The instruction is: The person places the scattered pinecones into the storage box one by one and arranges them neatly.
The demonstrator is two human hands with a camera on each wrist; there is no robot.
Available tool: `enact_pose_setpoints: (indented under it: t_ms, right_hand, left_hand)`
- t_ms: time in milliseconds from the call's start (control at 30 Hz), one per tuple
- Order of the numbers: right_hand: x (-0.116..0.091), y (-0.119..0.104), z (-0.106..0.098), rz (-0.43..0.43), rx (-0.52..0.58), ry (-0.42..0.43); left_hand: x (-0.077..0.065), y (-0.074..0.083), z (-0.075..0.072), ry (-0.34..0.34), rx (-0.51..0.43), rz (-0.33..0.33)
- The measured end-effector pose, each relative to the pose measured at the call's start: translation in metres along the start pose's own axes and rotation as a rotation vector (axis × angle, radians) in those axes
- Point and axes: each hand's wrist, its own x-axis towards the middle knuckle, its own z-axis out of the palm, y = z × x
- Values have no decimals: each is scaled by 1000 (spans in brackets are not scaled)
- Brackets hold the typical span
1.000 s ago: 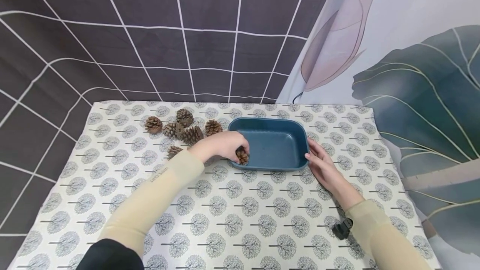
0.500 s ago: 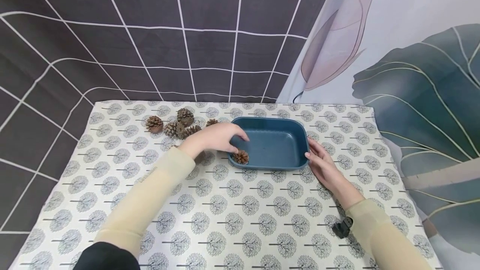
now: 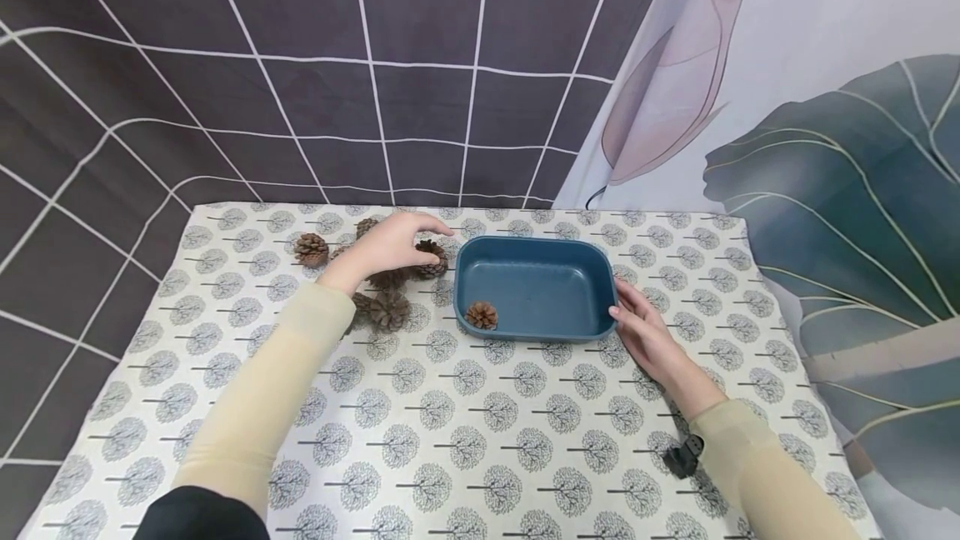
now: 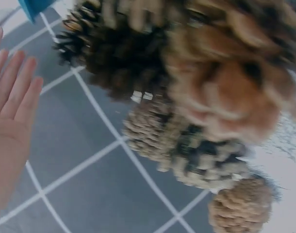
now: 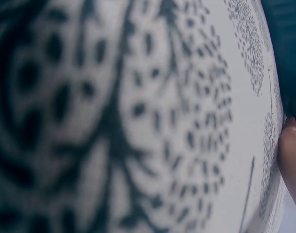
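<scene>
In the head view my left hand (image 3: 393, 247) is over the pine cones, its thumb and fingers spread around the right-hand pine cone (image 3: 431, 259), with no grip on it visible. The left wrist view shows part of the left hand (image 4: 14, 97) and large brown cones (image 4: 225, 92) close to the camera. A single pine cone (image 3: 482, 315) lies in the front left corner of the dark blue bin (image 3: 536, 335). My right hand (image 3: 651, 332) rests against the bin's right end, thumb tip at the rim and fingers along the outer wall.
Several more cones lie left of the bin, including a pine cone (image 3: 311, 249) at the far left and a front pine cone (image 3: 389, 310). A tree-print cloth (image 3: 465, 448) covers the table. A dark gridded curtain (image 3: 300, 98) hangs behind it.
My left hand has let go of a pine cone in the bin's front left corner, then moved left and back to the loose cones. The right hand stays at the bin's right end.
</scene>
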Motion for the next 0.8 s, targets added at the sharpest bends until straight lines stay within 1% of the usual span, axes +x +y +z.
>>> enact_pose_setpoints:
  t_ms: [167, 333, 600, 800]
  right_hand:
    - [0, 0, 0, -2, 1, -6]
    - [0, 0, 0, -2, 8, -4]
    - [0, -1, -1, 15, 1, 5]
    - [0, 0, -3, 16, -2, -4]
  left_hand:
    - [-2, -14, 0, -6, -1, -52]
    - [-3, -22, 2, -21, 19, -81]
    - [-3, -32, 13, -24, 9, -95]
    - [-3, -34, 17, -7, 3, -104]
